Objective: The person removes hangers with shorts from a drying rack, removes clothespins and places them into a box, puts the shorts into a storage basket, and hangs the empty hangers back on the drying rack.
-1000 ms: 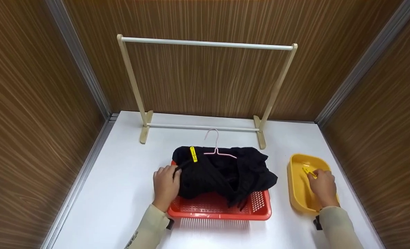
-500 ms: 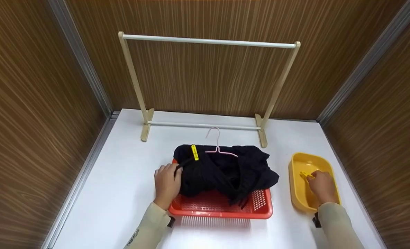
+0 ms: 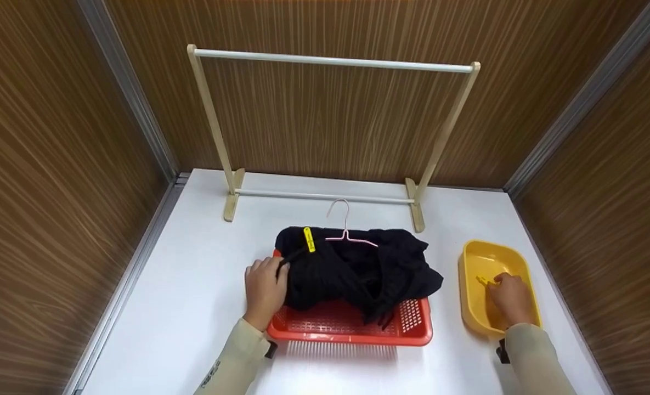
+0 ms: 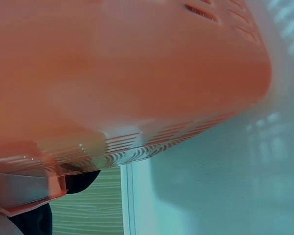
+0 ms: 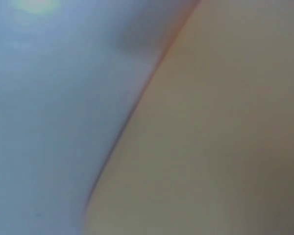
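Observation:
In the head view, black clothing (image 3: pixel 325 277) lies bunched in a red plastic basket (image 3: pixel 352 339) with a pink hanger (image 3: pixel 346 236) set into it, hook pointing up. A yellow clothespin (image 3: pixel 309 240) is clipped on the garment left of the hook. My left hand (image 3: pixel 265 293) grips the clothing's left edge by a thin black strap at the basket's side. Over the yellow tray (image 3: pixel 470 307), my right hand (image 3: pixel 511 299) pinches another yellow clothespin (image 3: pixel 484 281), partly covered by the fingers. The left wrist view shows the basket's outer wall (image 4: pixel 137 73); the right wrist view is blurred.
A clothes rack with a white top bar (image 3: pixel 330 59) and wooden legs stands behind the basket on the white table (image 3: pixel 176 285). Wood-grain panels (image 3: pixel 325 120) enclose the back and both sides.
The clothespin in my right hand has shifted slightly left and down in the tray. My left hand keeps its place on the clothing; the view has tilted slightly.

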Demonstrator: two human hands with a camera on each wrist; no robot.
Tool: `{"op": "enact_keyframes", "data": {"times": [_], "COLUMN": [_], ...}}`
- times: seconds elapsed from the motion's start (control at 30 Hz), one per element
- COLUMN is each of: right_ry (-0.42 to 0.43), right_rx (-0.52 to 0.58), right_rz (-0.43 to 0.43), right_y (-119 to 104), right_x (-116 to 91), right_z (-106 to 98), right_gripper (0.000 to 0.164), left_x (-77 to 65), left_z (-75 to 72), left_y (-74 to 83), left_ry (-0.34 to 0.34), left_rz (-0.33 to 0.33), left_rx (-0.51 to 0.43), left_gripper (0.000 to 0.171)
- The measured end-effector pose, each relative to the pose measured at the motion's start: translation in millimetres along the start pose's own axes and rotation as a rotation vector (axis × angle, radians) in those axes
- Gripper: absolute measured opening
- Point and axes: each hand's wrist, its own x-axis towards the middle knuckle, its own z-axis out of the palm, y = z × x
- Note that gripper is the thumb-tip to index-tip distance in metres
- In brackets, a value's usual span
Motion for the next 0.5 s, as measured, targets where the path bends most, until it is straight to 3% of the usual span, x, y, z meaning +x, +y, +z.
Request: {"op": "enact_keyframes", "data": {"times": [0.13,0.27,0.4,0.5], "right_ry": [0.064,0.324,0.637,0.766], "right_rx": [-0.005,0.021,0.179,0.199], "right_rz": [-0.013,-0.111,-0.356,-0.652], "right_y": [-5,-26,-62,-94], "right_x": [0,-8,-29,-44], "right_z": [-3,-2,11,29], "right_gripper": [0.053,0.046,0.03,0.017], "left_x": [-0.3,-0.7,-0.4,0.6], "left_z": [0.2,1.1,1.1,0.4], "left_y": [0.3,-0.2,-0.7,-1.1], "left_ry": [-0.005,-0.003,0.011,0.035], "left_rz": [-0.008,-0.008,0.008,0.024], "left_rx": [0.0,-0.008,-0.005,-0.002], "left_gripper": [0.014,0.013,0.012,0.011]}}
